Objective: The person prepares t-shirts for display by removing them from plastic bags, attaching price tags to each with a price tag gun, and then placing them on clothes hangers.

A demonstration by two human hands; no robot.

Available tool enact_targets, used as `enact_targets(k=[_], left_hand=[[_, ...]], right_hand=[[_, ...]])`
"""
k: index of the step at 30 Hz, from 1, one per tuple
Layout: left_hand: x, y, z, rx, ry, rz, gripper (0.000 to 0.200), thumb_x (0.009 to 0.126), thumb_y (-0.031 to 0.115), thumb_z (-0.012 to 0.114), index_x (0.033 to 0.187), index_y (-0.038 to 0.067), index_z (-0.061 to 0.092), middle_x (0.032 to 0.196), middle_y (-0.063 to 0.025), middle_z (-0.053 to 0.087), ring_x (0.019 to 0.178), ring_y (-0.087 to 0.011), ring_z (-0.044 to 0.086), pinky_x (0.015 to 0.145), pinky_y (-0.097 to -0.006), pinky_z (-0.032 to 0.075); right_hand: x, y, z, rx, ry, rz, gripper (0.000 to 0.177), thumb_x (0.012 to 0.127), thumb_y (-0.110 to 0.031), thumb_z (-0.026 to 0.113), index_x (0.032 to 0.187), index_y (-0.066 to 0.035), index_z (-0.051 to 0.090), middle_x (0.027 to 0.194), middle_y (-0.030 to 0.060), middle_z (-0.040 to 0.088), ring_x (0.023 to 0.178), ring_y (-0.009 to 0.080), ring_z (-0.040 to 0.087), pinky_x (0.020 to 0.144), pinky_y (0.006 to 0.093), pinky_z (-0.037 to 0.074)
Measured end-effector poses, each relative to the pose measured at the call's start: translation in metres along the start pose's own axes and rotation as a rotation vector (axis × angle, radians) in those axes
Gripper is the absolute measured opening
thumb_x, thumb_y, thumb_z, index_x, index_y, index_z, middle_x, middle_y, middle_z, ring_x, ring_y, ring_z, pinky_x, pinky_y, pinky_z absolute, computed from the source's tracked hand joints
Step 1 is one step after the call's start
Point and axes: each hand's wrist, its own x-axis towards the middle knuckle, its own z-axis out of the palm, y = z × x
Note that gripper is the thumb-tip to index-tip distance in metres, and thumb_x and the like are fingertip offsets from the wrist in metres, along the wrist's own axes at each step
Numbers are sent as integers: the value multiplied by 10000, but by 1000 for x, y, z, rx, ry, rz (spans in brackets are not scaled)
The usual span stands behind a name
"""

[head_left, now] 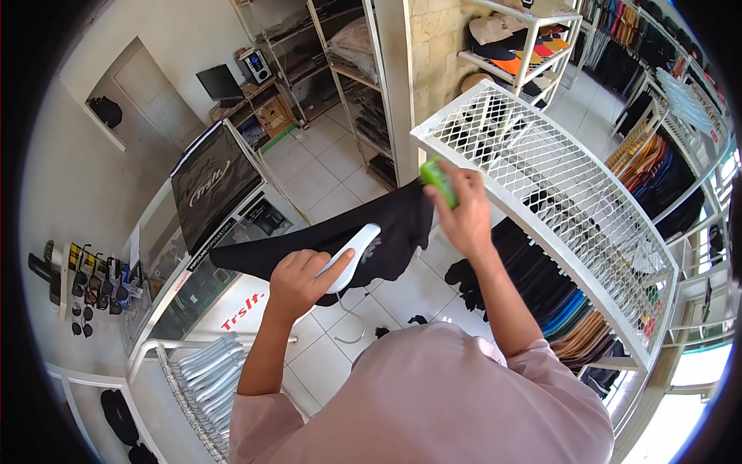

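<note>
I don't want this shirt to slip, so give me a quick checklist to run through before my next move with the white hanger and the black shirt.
1. Grip on the hanger: ok. The left hand is closed around the white hanger.
2. Shirt off the floor: ok. The black shirt is stretched in the air between both hands.
3. Grip on the tool: ok. The right hand holds the green object at the shirt's upper edge.
4. Right hand also pinching the cloth: cannot tell.
5. Hanger seated inside the shirt: cannot tell; the cloth and the left hand hide most of it.
</note>
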Motion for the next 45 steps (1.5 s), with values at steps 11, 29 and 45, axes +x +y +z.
enact_targets(k=[11,29,45], left_hand=[[-8,-4,-3,32,25,-21,566,734,134,762,1297,183,781,877,-8,566,759,-184,599,643,-331,510],[2,13,3,-126,-68,-31,592,712,68,779,1294,178,787,896,-31,591,764,-232,612,650,-371,512],[56,-14,3,-655,-287,-418,371,768,206,935,1041,39,746,825,-129,713,747,-308,699,722,-381,545]], right_hand=[[-5,59,15,-57,9,95,545,981,-360,757,1467,-168,603,1255,182,597,973,390,709,816,482,609],[-51,-21,-7,139,-170,-200,561,986,-303,750,1488,-141,559,1343,233,560,1169,452,640,961,485,571],[-55,17,-5,569,-830,119,819,898,-322,817,1569,-29,451,1387,230,631,1286,345,616,1118,424,464]])
